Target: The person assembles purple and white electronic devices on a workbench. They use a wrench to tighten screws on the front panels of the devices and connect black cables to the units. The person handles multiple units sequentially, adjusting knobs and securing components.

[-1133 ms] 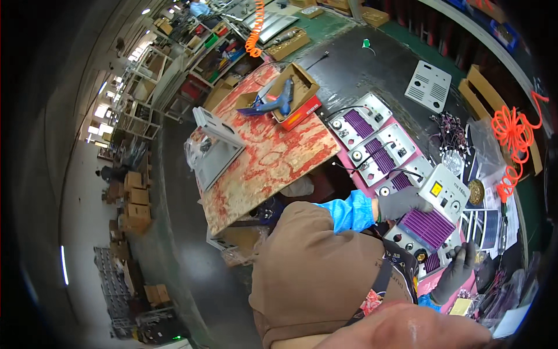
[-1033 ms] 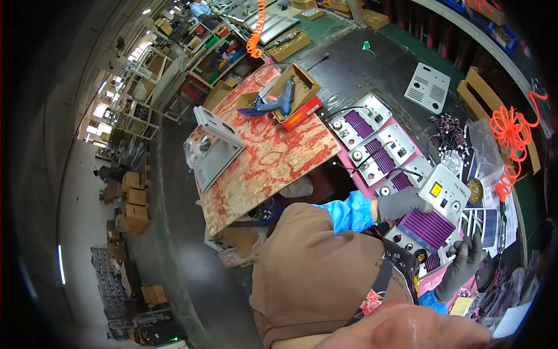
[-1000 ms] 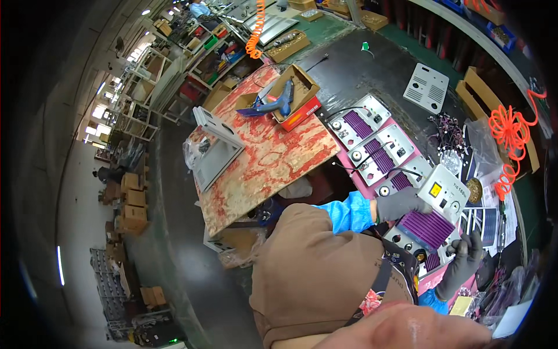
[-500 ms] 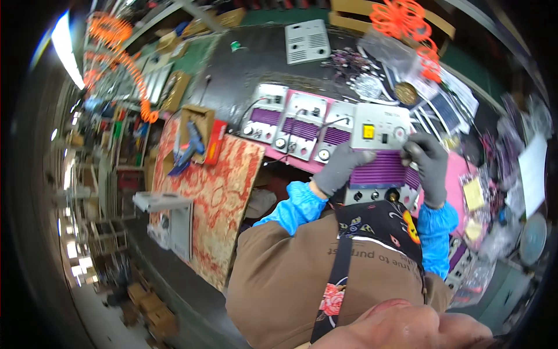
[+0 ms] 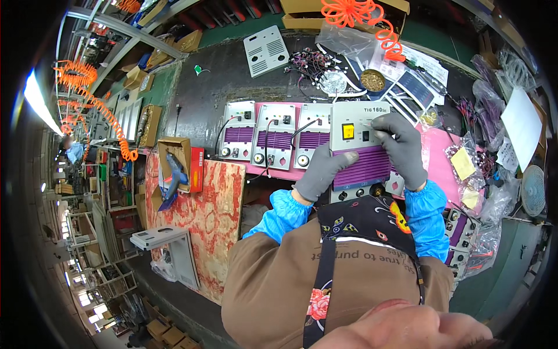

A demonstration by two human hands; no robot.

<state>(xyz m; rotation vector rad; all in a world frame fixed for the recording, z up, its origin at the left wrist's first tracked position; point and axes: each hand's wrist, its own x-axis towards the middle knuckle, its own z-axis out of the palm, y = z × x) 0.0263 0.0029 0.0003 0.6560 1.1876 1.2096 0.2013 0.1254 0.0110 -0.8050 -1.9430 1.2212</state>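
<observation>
A grey-and-purple welder front panel with a yellow switch stands tilted up before me, over the pink mat. My left hand, in a grey glove, grips its left side, thumb lying across the purple ribs and the other fingers largely hidden. At the panel's upper right, my right hand, gloved too, has its fingers bent and drawn together against the face. They cover the spot where the dial sits, so what they pinch is hidden. Left of it, three similar panels with black leads lie in a row.
An open carton with a blue tool rests on a red-patterned board at left. A grey vented plate, a wire bundle and a dish of brass-coloured parts lie farther back. An orange coiled hose hangs above.
The view has shifted, moving the bench leftward in it. My right hand has moved from the panel's right edge onto the dial area. My left hand keeps its grip.
</observation>
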